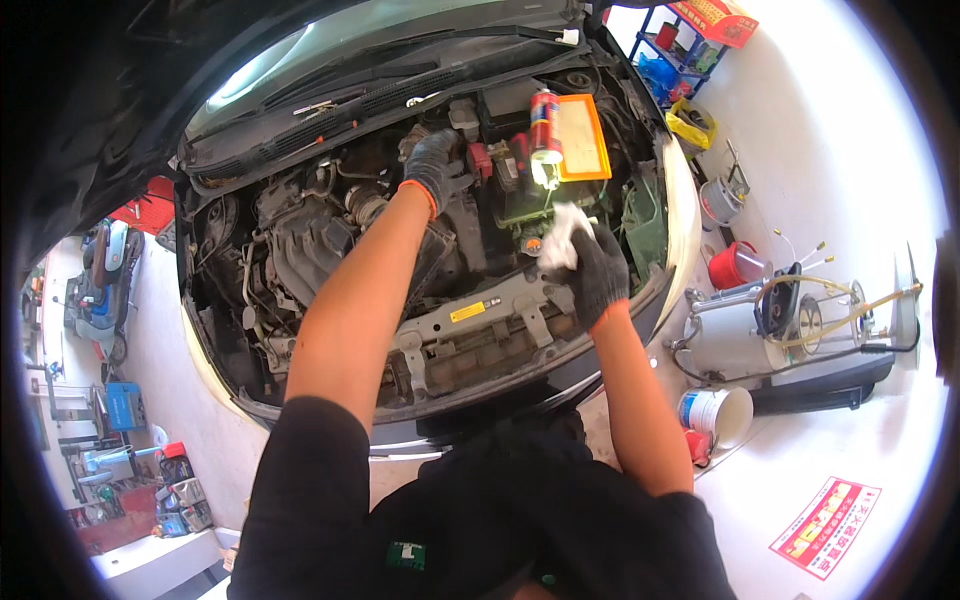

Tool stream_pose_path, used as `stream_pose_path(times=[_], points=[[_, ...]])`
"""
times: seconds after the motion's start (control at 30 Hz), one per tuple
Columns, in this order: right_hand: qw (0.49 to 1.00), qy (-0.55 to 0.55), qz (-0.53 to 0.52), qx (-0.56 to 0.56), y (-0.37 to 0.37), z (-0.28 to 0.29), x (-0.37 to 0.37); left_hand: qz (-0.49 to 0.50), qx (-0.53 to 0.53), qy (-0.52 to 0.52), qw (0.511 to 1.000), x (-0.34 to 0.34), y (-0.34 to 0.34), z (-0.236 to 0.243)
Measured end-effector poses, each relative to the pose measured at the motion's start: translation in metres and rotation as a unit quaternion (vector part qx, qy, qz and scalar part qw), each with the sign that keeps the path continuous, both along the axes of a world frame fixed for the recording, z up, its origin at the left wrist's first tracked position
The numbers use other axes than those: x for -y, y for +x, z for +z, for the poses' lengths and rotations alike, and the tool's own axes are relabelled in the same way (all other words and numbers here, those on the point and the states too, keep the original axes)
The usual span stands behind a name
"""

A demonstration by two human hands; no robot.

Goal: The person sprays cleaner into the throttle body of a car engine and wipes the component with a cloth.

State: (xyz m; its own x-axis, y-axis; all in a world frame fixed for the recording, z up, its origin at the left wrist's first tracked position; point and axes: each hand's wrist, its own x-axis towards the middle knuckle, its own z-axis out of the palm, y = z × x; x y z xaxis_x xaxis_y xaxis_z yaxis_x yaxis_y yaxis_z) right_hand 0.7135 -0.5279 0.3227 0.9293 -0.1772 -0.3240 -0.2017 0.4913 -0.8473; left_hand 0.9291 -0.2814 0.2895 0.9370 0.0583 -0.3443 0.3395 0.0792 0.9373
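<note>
My left hand, in a dark glove with an orange cuff, is closed over parts at the back of the engine bay; what it grips is hidden. Low at the right of the bay, my right hand, gloved alike, grips a crumpled white cloth beside an orange-marked cap. Above the cloth lies a red spray can, next to an orange-framed rectangular filter. A small red housing sits just right of my left hand.
The raised bonnet arches over the top left. A grey tank machine with hoses, a white bucket and a red bucket stand at the right. A blue shelf rack is behind. Tools and a blue case line the left side.
</note>
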Motion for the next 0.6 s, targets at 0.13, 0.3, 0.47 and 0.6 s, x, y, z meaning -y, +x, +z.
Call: stream_pose_path(times=[0.13, 0.3, 0.47, 0.6], points=[[0.99, -0.016, -0.109, -0.087, -0.004, -0.087, 0.046, -0.133, 0.282, 0.45, 0.837, 0.036, 0.006, -0.094], [0.982, -0.023, -0.146, -0.114, 0.03, -0.152, 0.085, -0.185, 0.107, 0.45, 0.867, 0.149, -0.034, -0.107], [0.983, 0.011, -0.156, -0.097, 0.037, -0.143, 0.078, -0.322, 0.101, 0.556, 0.76, 0.099, -0.005, -0.208], [0.97, -0.076, -0.177, -0.151, 0.003, -0.17, 0.116, -0.408, 0.073, 0.536, 0.735, 0.121, -0.005, -0.218]])
